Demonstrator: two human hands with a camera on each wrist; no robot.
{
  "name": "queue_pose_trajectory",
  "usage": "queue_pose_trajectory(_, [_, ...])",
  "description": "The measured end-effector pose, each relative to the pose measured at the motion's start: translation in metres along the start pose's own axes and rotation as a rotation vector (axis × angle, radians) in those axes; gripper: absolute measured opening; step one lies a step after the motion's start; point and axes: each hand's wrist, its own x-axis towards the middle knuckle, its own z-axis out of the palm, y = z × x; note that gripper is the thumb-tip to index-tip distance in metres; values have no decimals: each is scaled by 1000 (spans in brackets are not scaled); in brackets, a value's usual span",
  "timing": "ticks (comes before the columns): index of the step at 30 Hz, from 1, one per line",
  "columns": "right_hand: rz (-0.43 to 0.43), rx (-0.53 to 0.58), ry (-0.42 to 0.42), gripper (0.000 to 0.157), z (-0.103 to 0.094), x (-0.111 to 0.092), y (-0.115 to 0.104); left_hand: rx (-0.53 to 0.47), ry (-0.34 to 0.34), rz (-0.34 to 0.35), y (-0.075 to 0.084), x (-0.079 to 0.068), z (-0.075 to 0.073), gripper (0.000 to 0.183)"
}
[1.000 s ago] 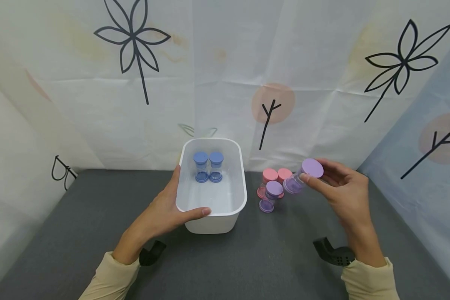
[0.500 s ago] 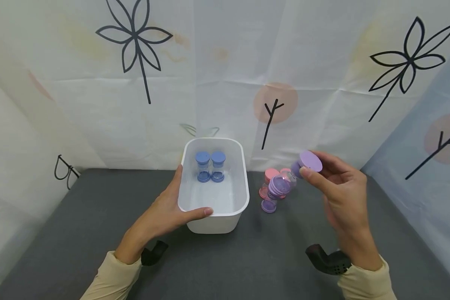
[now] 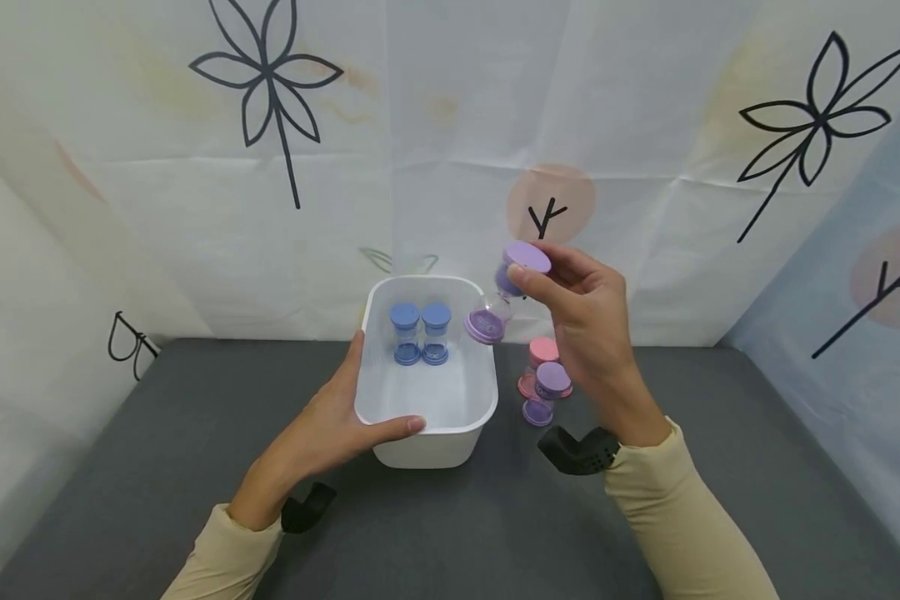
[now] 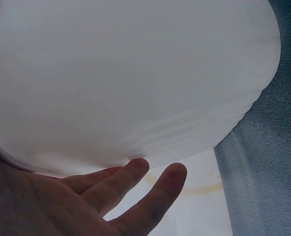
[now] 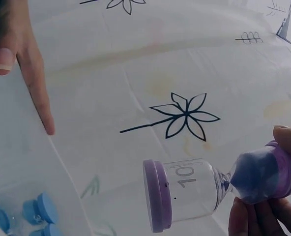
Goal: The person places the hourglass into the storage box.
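My right hand (image 3: pixel 588 308) pinches a purple-capped sand timer (image 3: pixel 487 315) by its upper cap, tilted and raised beside the bin's right rim. In the right wrist view this sand timer (image 5: pixel 187 189) shows "10" on the glass and purple sand in the bulb near the fingers. My left hand (image 3: pixel 337 417) holds the near-left corner of a white plastic bin (image 3: pixel 450 400), thumb over the front rim. In the left wrist view, the fingers (image 4: pixel 160 196) lie along the bin's outer wall (image 4: pixel 135 73). Two blue sand timers (image 3: pixel 420 333) stand side by side inside the bin.
Another purple sand timer (image 3: pixel 543 396) stands on the grey table (image 3: pixel 480 533), right of the bin. Pink sand timers (image 3: pixel 542 350) are behind it, partly hidden by it and my right hand. A white printed cloth (image 3: pixel 450 167) hangs behind the table.
My right hand has lifted the purple sand timer and carried it left, from beside the other timers toward the bin. My left hand and the bin stay almost still.
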Motion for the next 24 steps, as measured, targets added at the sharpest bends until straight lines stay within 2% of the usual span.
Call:
queue_pose_trajectory(3, [7, -3, -40, 30, 13, 14, 9, -24, -3, -2, 0, 0, 0, 125])
queue_pose_trajectory(11, [-39, -113, -216, 35, 38, 45, 43, -68, -12, 3, 0, 0, 0, 127])
queue_pose_trajectory(18, [-17, -220, -273, 35, 54, 56, 70, -66, -18, -10, 2, 0, 0, 127])
queue_pose_trajectory(24, [70, -322, -296, 37, 64, 57, 90, -38, -18, -15, 1, 0, -1, 127])
